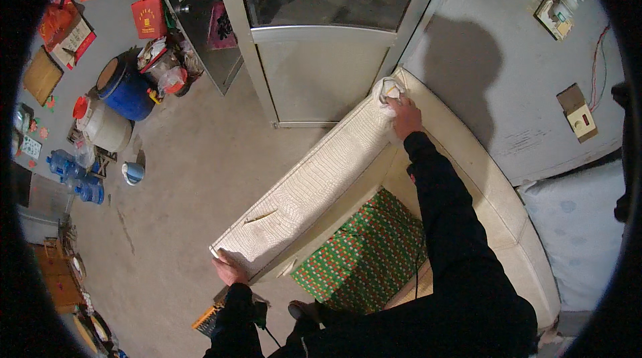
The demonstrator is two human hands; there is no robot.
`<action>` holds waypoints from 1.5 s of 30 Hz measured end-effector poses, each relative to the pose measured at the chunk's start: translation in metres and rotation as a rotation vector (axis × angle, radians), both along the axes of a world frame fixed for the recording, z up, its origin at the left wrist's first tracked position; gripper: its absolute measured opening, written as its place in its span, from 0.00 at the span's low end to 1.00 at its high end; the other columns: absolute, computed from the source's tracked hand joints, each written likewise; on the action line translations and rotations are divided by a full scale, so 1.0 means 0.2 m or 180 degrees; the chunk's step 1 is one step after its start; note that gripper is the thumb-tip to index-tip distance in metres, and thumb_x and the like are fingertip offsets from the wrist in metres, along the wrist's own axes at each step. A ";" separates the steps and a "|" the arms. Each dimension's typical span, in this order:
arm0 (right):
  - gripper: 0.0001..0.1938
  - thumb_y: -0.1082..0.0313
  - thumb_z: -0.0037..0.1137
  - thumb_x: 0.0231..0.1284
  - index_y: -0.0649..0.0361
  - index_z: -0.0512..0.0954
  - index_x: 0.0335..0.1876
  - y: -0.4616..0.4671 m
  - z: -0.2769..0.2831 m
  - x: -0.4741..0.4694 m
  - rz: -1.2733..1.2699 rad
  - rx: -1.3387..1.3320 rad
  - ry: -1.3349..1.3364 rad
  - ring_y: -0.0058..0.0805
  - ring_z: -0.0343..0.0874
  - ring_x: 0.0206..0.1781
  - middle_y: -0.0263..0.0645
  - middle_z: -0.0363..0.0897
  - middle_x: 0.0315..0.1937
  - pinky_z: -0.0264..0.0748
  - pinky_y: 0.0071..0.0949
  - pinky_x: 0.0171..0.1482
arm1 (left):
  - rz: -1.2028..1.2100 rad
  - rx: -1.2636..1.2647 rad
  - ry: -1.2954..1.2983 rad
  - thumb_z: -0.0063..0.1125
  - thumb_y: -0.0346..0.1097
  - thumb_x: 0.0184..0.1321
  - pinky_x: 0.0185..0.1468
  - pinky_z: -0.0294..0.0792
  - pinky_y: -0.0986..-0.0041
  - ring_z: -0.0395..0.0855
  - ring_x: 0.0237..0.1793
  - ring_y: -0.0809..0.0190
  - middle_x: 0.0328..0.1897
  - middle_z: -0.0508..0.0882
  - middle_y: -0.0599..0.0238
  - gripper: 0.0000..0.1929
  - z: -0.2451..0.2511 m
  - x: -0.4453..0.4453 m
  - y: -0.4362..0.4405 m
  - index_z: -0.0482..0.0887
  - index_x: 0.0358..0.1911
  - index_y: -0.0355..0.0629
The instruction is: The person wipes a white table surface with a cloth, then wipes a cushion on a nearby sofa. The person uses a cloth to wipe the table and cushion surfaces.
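A cream sofa armrest (pixel 321 177) with a crocodile-grain cover runs diagonally before me, with a small tear in its top near the front. At its far end my right hand (pixel 405 116) grips a crumpled white cloth (pixel 390 89) pressed on the cover, where armrest and sofa backrest (pixel 481 177) meet. My left hand (pixel 229 267) rests on the armrest's front end, its fingers at the corner. A green patterned cushion (pixel 361 252) lies on the seat beside the armrest, partly behind my right arm.
Beyond the armrest stands a metal-framed glass door (pixel 323 67). A blue barrel (pixel 125 90), a white plastic drum (pixel 105 125), water bottles (pixel 75 177) and a small blue pail (pixel 133 173) stand on the left. An orange-and-black object (pixel 208 320) sits near my left forearm. A cord hangs by my legs.
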State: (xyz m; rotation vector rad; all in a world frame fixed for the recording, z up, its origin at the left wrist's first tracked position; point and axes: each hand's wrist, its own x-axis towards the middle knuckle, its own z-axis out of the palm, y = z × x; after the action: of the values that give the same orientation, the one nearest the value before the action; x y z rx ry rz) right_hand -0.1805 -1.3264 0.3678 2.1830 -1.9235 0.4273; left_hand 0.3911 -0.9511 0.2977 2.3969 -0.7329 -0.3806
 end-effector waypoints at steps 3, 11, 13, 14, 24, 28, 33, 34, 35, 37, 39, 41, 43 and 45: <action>0.29 0.73 0.62 0.60 0.35 0.79 0.68 -0.03 0.02 -0.04 -0.0157 0.0291 -0.0034 0.53 0.77 0.66 0.44 0.74 0.69 0.79 0.53 0.60 | -0.0047 0.0015 0.0010 0.38 0.62 0.82 0.53 0.70 0.43 0.79 0.49 0.25 0.47 0.83 0.29 0.32 0.01 0.00 0.00 0.75 0.50 0.32; 0.31 0.76 0.60 0.59 0.39 0.79 0.70 -0.12 0.02 -0.13 -0.0134 0.0149 -0.0298 0.56 0.77 0.67 0.48 0.73 0.71 0.78 0.52 0.63 | -0.0073 -0.0063 0.0171 0.38 0.63 0.82 0.55 0.70 0.45 0.79 0.51 0.26 0.48 0.82 0.29 0.33 -0.01 0.02 0.02 0.75 0.52 0.31; 0.32 0.81 0.60 0.57 0.44 0.80 0.69 -0.15 0.02 -0.15 -0.0201 0.0209 -0.0468 0.57 0.77 0.67 0.53 0.76 0.71 0.77 0.48 0.68 | -0.0103 -0.0078 0.0127 0.37 0.63 0.82 0.56 0.71 0.46 0.79 0.51 0.26 0.49 0.83 0.30 0.33 -0.02 0.03 0.02 0.75 0.53 0.30; 0.32 0.81 0.59 0.57 0.44 0.80 0.69 -0.16 0.03 -0.16 -0.0156 0.0131 -0.0489 0.57 0.77 0.68 0.54 0.75 0.71 0.76 0.48 0.68 | -0.0096 0.0034 0.0094 0.37 0.63 0.82 0.57 0.71 0.46 0.79 0.51 0.27 0.49 0.83 0.30 0.34 -0.02 0.03 0.03 0.75 0.54 0.30; 0.30 0.81 0.54 0.62 0.48 0.78 0.71 -0.35 -0.02 -0.27 -0.0302 0.0274 -0.0675 0.60 0.75 0.69 0.55 0.77 0.68 0.73 0.51 0.71 | 0.0090 0.0289 0.0343 0.38 0.62 0.82 0.58 0.72 0.46 0.81 0.54 0.27 0.52 0.84 0.28 0.34 -0.06 0.07 0.04 0.76 0.59 0.29; 0.28 0.82 0.54 0.60 0.50 0.81 0.67 -0.40 -0.06 -0.25 0.0098 -0.0024 -0.0701 0.61 0.78 0.65 0.55 0.80 0.63 0.76 0.51 0.67 | 0.0032 0.0121 0.0262 0.38 0.61 0.82 0.60 0.71 0.47 0.81 0.56 0.28 0.54 0.84 0.28 0.34 -0.07 0.05 0.05 0.76 0.60 0.28; 0.28 0.81 0.55 0.58 0.48 0.83 0.65 -0.26 -0.05 -0.14 0.0354 -0.0066 -0.0607 0.59 0.80 0.60 0.52 0.82 0.57 0.78 0.50 0.63 | -0.0021 -0.0040 0.0290 0.38 0.62 0.82 0.60 0.72 0.47 0.81 0.55 0.27 0.52 0.84 0.28 0.34 -0.04 0.02 0.03 0.76 0.59 0.29; 0.28 0.81 0.56 0.58 0.47 0.83 0.65 -0.23 -0.05 -0.10 0.0406 -0.0117 -0.0590 0.59 0.80 0.59 0.52 0.82 0.55 0.79 0.50 0.63 | -0.0008 -0.0039 0.0389 0.38 0.62 0.82 0.59 0.72 0.47 0.81 0.55 0.27 0.52 0.84 0.28 0.34 -0.03 0.02 0.03 0.76 0.59 0.30; 0.28 0.80 0.56 0.57 0.47 0.83 0.64 -0.20 -0.05 -0.06 0.0393 -0.0113 -0.0575 0.59 0.81 0.58 0.52 0.82 0.54 0.79 0.50 0.62 | 0.0016 -0.0080 0.0509 0.37 0.63 0.82 0.59 0.72 0.47 0.81 0.55 0.27 0.52 0.84 0.28 0.34 -0.02 0.02 0.03 0.76 0.59 0.30; 0.27 0.78 0.57 0.58 0.45 0.84 0.64 -0.14 -0.06 0.03 0.0434 -0.0223 -0.0536 0.58 0.81 0.57 0.50 0.82 0.52 0.79 0.50 0.62 | 0.0042 -0.0043 0.0411 0.37 0.64 0.81 0.58 0.72 0.46 0.81 0.55 0.27 0.52 0.84 0.29 0.35 -0.02 0.01 0.02 0.76 0.58 0.30; 0.27 0.78 0.57 0.57 0.46 0.84 0.64 -0.09 -0.06 0.09 0.0402 -0.0105 -0.0584 0.59 0.81 0.58 0.51 0.82 0.54 0.78 0.50 0.63 | 0.0030 0.0068 0.0262 0.37 0.65 0.81 0.58 0.72 0.45 0.81 0.55 0.26 0.52 0.84 0.29 0.36 -0.02 0.01 0.01 0.75 0.59 0.30; 0.28 0.80 0.56 0.56 0.49 0.83 0.64 -0.04 -0.06 0.13 0.0332 0.0217 -0.0711 0.61 0.79 0.60 0.54 0.82 0.59 0.77 0.49 0.66 | 0.0068 0.0014 0.0219 0.36 0.65 0.81 0.57 0.72 0.43 0.82 0.55 0.26 0.52 0.85 0.29 0.36 -0.01 0.00 0.01 0.75 0.58 0.31; 0.26 0.77 0.57 0.57 0.47 0.84 0.63 0.00 -0.07 0.18 0.0500 0.0021 -0.0712 0.59 0.80 0.60 0.52 0.82 0.57 0.78 0.48 0.64 | 0.0081 0.0041 0.0241 0.36 0.65 0.81 0.57 0.72 0.43 0.82 0.54 0.25 0.52 0.85 0.29 0.36 -0.01 0.00 0.01 0.76 0.57 0.31; 0.24 0.73 0.59 0.60 0.44 0.86 0.63 0.04 -0.09 0.24 0.0382 0.0062 -0.0580 0.55 0.81 0.58 0.48 0.83 0.54 0.80 0.48 0.61 | 0.0034 0.0007 0.0348 0.36 0.65 0.81 0.56 0.72 0.43 0.82 0.54 0.25 0.51 0.85 0.29 0.35 -0.01 0.00 0.01 0.76 0.56 0.31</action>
State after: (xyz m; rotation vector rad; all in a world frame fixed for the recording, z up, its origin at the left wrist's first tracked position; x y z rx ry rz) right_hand -0.1333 -1.3187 0.3504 2.3538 -1.8970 0.6511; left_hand 0.3909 -0.9493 0.2948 2.3603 -0.6706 -0.5040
